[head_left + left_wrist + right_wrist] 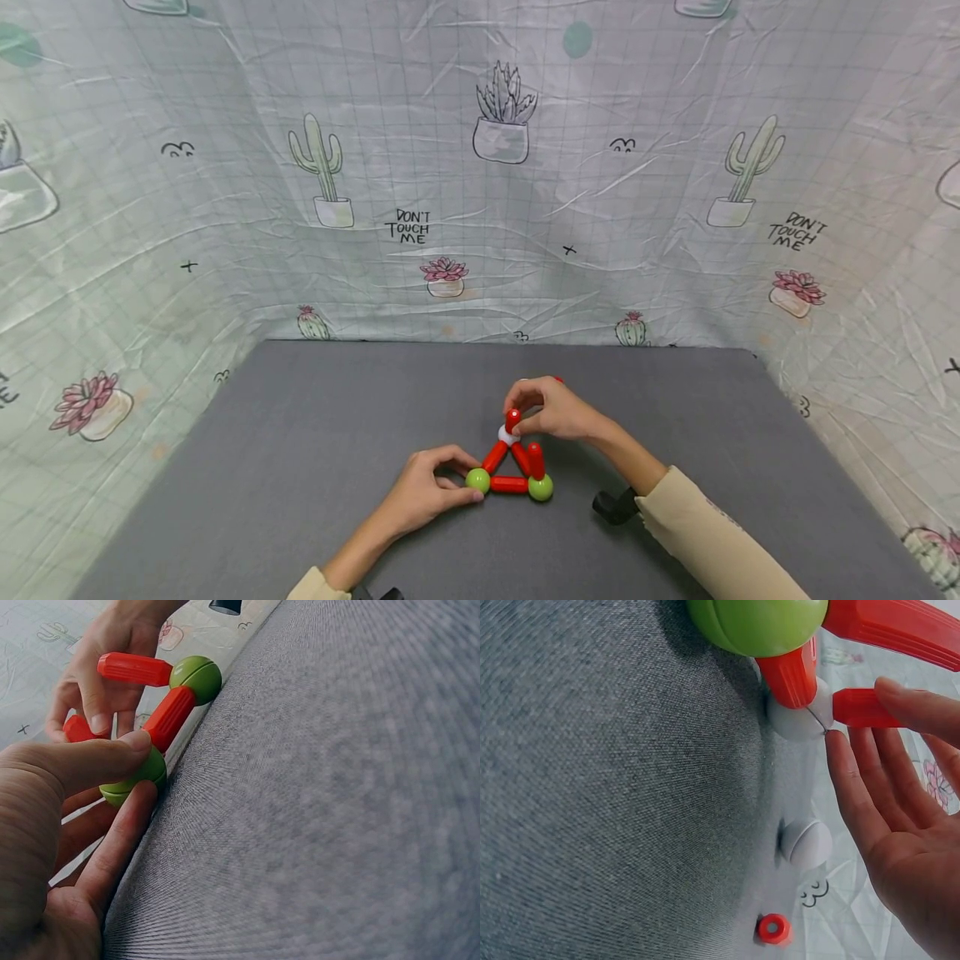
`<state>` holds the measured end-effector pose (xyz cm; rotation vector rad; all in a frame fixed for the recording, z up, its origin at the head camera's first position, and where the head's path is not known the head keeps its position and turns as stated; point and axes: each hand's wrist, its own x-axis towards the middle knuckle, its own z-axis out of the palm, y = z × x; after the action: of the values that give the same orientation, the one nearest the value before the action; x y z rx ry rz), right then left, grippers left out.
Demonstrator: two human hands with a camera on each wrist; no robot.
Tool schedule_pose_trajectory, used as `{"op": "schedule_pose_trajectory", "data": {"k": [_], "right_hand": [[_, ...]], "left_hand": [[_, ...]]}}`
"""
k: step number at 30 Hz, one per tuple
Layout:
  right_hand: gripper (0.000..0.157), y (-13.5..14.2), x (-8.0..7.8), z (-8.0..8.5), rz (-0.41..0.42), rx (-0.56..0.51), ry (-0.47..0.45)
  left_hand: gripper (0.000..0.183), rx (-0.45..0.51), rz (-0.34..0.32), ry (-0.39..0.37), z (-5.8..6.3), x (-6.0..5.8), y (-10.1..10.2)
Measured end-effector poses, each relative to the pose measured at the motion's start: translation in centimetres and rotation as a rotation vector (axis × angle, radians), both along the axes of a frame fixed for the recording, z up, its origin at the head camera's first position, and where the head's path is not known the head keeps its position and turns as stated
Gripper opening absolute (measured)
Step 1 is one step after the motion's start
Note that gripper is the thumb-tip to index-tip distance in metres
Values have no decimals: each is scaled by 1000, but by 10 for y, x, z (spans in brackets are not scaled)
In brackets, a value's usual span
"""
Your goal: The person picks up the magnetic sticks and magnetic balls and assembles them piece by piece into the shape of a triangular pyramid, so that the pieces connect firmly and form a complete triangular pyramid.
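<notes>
Pinching the left green ball (pixel 477 480) steadies the triangle, left hand (pixel 426 493) anchoring; right hand (pixel 553 410) holds a red rod (pixel 513 419) atop the white ball (pixel 507 435) (apex), fingers curled.

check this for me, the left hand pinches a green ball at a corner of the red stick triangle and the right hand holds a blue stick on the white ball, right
Not quite: the stick that the right hand holds on the white ball is red, as the head view shows. The left hand does pinch a green ball at the triangle's corner.
</notes>
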<state>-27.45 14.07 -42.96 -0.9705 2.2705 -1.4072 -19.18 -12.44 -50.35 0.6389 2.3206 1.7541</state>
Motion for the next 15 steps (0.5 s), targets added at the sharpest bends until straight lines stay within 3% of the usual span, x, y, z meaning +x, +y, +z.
{"op": "schedule_pose_trajectory", "data": {"k": [15], "right_hand": [[21,-1,4,3,-1,32,-18]], "left_hand": [[33,3,-5,4,0,-1,0]]}}
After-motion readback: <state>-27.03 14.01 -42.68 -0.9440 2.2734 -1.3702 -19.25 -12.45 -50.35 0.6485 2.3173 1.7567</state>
